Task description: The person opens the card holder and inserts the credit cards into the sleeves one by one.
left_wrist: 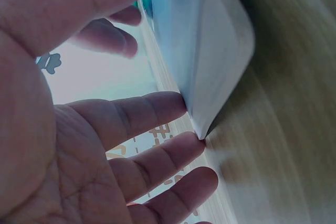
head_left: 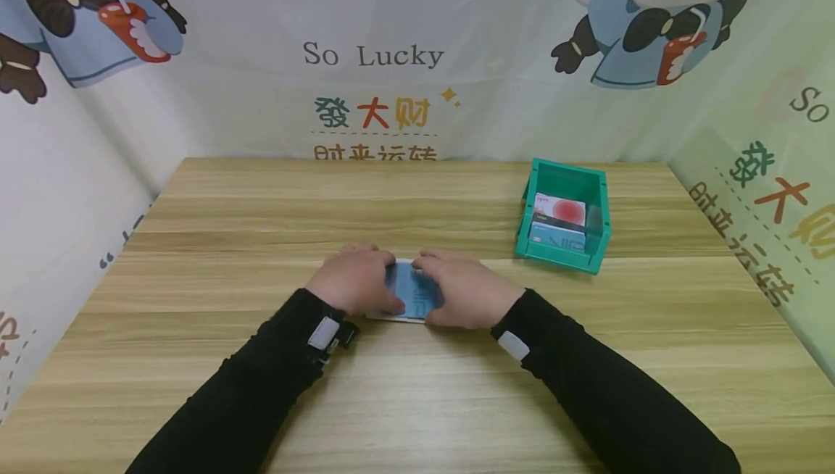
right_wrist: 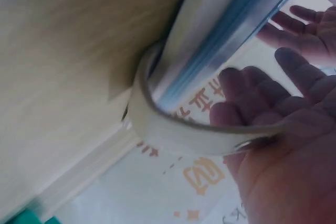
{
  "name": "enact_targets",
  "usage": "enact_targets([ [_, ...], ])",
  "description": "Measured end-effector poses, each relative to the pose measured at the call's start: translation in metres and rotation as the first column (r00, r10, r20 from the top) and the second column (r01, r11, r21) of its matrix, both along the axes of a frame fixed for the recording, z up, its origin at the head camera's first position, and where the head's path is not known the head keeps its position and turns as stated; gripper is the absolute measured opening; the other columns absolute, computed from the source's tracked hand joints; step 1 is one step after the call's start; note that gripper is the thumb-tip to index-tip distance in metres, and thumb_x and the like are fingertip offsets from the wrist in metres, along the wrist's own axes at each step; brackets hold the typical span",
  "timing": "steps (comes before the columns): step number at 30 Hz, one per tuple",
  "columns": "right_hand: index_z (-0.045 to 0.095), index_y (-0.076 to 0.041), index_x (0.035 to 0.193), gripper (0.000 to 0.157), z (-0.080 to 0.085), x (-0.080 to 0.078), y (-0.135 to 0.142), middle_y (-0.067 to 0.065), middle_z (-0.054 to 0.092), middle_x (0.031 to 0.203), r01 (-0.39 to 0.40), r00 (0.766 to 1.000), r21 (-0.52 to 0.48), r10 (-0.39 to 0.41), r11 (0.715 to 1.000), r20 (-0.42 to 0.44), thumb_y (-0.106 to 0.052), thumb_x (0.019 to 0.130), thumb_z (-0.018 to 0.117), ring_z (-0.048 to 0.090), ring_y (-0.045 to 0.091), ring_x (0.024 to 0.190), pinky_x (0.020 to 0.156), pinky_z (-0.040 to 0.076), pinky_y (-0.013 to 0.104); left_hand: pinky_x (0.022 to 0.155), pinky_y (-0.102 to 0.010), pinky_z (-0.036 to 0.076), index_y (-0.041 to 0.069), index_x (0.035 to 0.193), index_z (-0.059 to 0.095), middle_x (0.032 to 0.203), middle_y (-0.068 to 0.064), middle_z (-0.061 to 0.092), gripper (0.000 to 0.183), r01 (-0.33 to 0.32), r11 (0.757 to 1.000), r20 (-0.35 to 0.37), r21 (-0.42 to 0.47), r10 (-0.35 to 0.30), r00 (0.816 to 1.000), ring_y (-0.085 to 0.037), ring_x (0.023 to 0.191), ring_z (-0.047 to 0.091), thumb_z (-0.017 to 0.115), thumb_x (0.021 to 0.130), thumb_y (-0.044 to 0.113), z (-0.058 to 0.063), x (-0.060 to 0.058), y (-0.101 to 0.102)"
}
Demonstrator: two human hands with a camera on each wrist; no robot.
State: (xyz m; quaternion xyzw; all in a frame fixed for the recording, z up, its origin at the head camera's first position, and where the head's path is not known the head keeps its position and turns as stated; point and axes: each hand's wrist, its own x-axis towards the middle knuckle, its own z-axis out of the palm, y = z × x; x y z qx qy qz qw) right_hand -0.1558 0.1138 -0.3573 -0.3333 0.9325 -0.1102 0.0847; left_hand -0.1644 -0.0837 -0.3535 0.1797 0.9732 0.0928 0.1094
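Observation:
A flat blue-and-white box (head_left: 416, 293) lies on the table between the two hands, its printed blue face up. My left hand (head_left: 357, 280) holds its left end, thumb at the near edge and fingers at the far edge. At the other end, my right hand (head_left: 471, 290) spans it the same way. The left wrist view shows the white side of the box (left_wrist: 218, 51), with fingertips touching its corner. In the right wrist view, a pale curved flap (right_wrist: 181, 137) sticks out from the end of the box (right_wrist: 215, 30) towards the right palm. The hands hide both ends from above.
To the right and farther back, a green bin (head_left: 566, 265) holds several small boxes (head_left: 559, 222), pink, black and blue. The wooden table (head_left: 417, 401) ends at a printed cloth backdrop (head_left: 372, 10) behind and at the sides.

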Motion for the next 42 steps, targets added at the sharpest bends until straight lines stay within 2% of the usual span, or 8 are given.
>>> enact_targets([
  [5, 0.057, -0.011, 0.122, 0.061, 0.002, 0.002, 0.008, -0.001, 0.058, 0.107, 0.063, 0.998, -0.005, -0.063, 0.998, -0.021, -0.043, 0.074, 0.076, 0.045, 0.013, 0.088, 0.085, 0.042, 0.033, 0.074, -0.045, 0.043, 0.011, 0.129, 0.056, 0.120, -0.009, 0.054, 0.080, -0.010, 1.000, 0.004, 0.000, 0.010, 1.000, -0.026, 0.093, 0.046, 0.077, 0.064, 0.054, 0.000, 0.001, 0.001],
  [13, 0.064, -0.012, 0.115, 0.048, -0.002, 0.001, 0.007, -0.001, 0.062, 0.111, 0.006, 0.996, 0.027, -0.003, 1.000, -0.084, -0.042, 0.078, 0.072, 0.047, 0.013, 0.096, 0.095, 0.037, 0.037, 0.076, -0.045, 0.043, 0.011, 0.129, 0.056, 0.122, -0.010, 0.054, 0.080, 0.009, 1.000, -0.009, -0.010, -0.009, 1.000, -0.026, 0.096, 0.046, 0.076, 0.065, 0.055, -0.001, -0.001, -0.001],
  [19, 0.068, -0.014, 0.107, 0.038, -0.002, 0.001, 0.001, -0.002, 0.065, 0.104, -0.047, 0.991, 0.028, 0.051, 0.998, -0.125, -0.040, 0.080, 0.072, 0.049, 0.012, 0.090, 0.088, 0.041, 0.036, 0.073, -0.041, 0.043, 0.011, 0.129, 0.056, 0.119, -0.009, 0.055, 0.080, 0.022, 1.000, -0.001, 0.002, -0.022, 1.000, -0.024, 0.093, 0.046, 0.076, 0.065, 0.055, -0.001, -0.001, -0.002],
  [23, 0.069, -0.017, 0.102, 0.031, -0.004, 0.001, -0.004, -0.006, 0.065, 0.095, -0.082, 0.983, 0.031, 0.086, 0.996, -0.164, -0.040, 0.081, 0.072, 0.048, 0.010, 0.081, 0.081, 0.041, 0.035, 0.067, -0.038, 0.041, 0.011, 0.126, 0.057, 0.110, -0.006, 0.056, 0.079, 0.029, 0.999, 0.007, 0.015, -0.029, 1.000, -0.023, 0.088, 0.046, 0.076, 0.064, 0.055, 0.000, -0.001, -0.001],
  [31, 0.067, -0.017, 0.111, 0.029, -0.008, 0.004, -0.013, -0.007, 0.066, 0.104, -0.139, 0.976, 0.039, 0.144, 0.990, -0.163, -0.032, 0.086, 0.066, 0.050, 0.017, 0.097, 0.088, 0.038, 0.041, 0.071, -0.040, 0.042, 0.014, 0.130, 0.054, 0.113, -0.007, 0.056, 0.084, 0.032, 0.999, -0.006, 0.021, -0.032, 0.999, -0.023, 0.091, 0.046, 0.078, 0.061, 0.054, -0.001, 0.001, -0.004],
  [34, 0.065, -0.017, 0.114, 0.029, -0.006, 0.004, -0.012, -0.006, 0.065, 0.103, -0.139, 0.980, 0.034, 0.143, 0.990, -0.138, -0.031, 0.089, 0.064, 0.049, 0.017, 0.097, 0.091, 0.037, 0.041, 0.069, -0.040, 0.042, 0.016, 0.130, 0.055, 0.111, -0.006, 0.057, 0.081, 0.040, 0.999, -0.011, 0.010, -0.040, 0.999, -0.023, 0.090, 0.046, 0.078, 0.061, 0.053, -0.001, 0.002, -0.004],
  [40, 0.065, -0.016, 0.098, 0.018, 0.002, 0.004, 0.001, -0.008, 0.059, 0.080, -0.074, 0.986, 0.067, 0.084, 0.995, -0.146, -0.030, 0.087, 0.064, 0.047, 0.014, 0.074, 0.078, 0.040, 0.035, 0.069, -0.042, 0.041, 0.014, 0.131, 0.054, 0.112, -0.009, 0.056, 0.085, 0.037, 0.999, -0.020, -0.006, -0.037, 0.999, -0.023, 0.088, 0.046, 0.078, 0.061, 0.055, 0.001, 0.003, 0.001],
  [42, 0.065, -0.016, 0.099, 0.018, 0.003, 0.004, 0.004, -0.008, 0.060, 0.082, -0.062, 0.986, 0.082, 0.074, 0.995, -0.148, -0.030, 0.088, 0.064, 0.049, 0.014, 0.078, 0.083, 0.040, 0.037, 0.069, -0.043, 0.041, 0.014, 0.132, 0.054, 0.111, -0.009, 0.056, 0.086, 0.031, 0.999, -0.016, -0.008, -0.031, 0.999, -0.023, 0.087, 0.045, 0.078, 0.061, 0.056, 0.002, 0.003, 0.003],
])
